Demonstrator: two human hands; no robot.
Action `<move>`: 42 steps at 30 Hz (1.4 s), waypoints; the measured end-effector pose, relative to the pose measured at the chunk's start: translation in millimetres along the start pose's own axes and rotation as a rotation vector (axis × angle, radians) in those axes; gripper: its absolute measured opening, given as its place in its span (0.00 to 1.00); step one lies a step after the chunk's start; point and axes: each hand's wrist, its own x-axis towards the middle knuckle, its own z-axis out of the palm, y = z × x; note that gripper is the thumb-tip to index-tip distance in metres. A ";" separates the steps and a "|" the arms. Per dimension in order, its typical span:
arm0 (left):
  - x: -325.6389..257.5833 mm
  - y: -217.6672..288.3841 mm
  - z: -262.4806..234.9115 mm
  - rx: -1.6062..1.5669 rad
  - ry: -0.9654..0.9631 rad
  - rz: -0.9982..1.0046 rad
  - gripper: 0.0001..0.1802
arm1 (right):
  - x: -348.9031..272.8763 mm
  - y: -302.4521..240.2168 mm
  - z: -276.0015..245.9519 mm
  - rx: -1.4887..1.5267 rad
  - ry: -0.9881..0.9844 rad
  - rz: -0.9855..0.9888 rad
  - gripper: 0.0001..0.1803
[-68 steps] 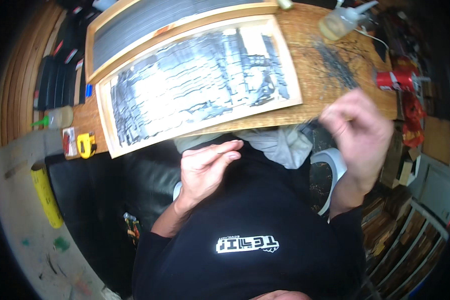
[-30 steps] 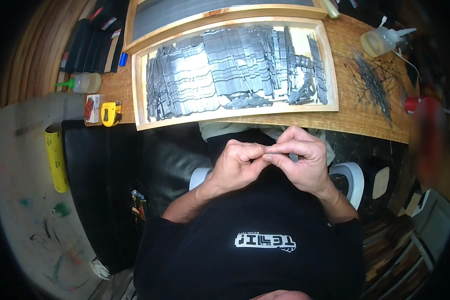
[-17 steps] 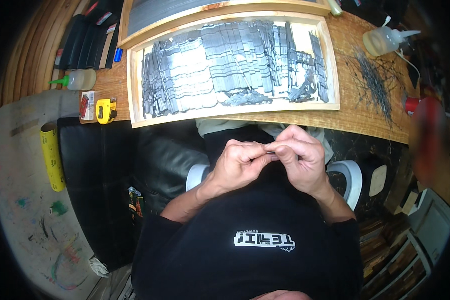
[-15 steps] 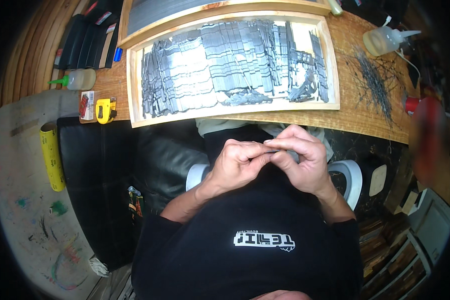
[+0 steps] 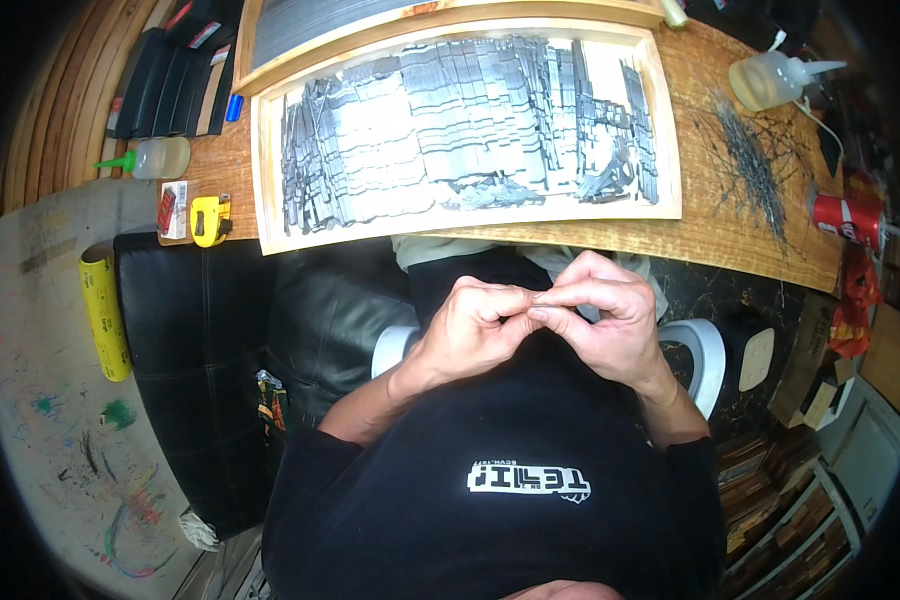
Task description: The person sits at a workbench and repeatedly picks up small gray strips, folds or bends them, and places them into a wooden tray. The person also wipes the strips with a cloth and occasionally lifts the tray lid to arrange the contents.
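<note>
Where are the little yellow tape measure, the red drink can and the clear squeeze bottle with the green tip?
yellow tape measure (image 5: 210, 220), head view, middle of its yellow case.
red drink can (image 5: 847, 217), head view, middle of its side.
squeeze bottle with the green tip (image 5: 160, 158), head view, its clear body.

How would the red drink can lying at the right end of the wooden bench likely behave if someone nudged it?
The red can lies on its side on the wooden bench, so it would probably roll rather than slide. It sits close to the bench's right edge, so a push that way might send it off. Whether it is full or empty, and so how heavy, cannot be told.
</note>
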 end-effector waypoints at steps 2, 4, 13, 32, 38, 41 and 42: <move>0.2 -1.1 1.0 -0.002 0.015 0.016 0.04 | 0.1 0.9 -0.1 0.002 -0.002 -0.001 0.09; 0.4 -1.2 0.5 0.012 0.010 0.028 0.04 | -0.6 2.6 0.4 0.017 0.002 -0.003 0.09; 1.7 0.9 -4.4 0.030 -0.008 0.041 0.09 | 0.8 0.5 -3.4 0.038 -0.023 0.013 0.10; 0.1 -1.9 -3.0 0.055 0.026 0.059 0.10 | -1.5 3.7 -4.0 0.088 -0.017 0.020 0.09; -0.5 -1.7 -3.2 0.054 0.023 0.055 0.10 | -1.2 4.1 -3.4 0.097 -0.016 0.021 0.08; -0.7 0.6 -4.0 0.058 0.020 0.041 0.10 | -1.9 5.6 -3.4 0.096 -0.017 0.021 0.08; -0.4 0.9 -4.2 0.058 0.016 0.037 0.10 | -2.0 5.4 -3.4 0.095 -0.015 0.024 0.08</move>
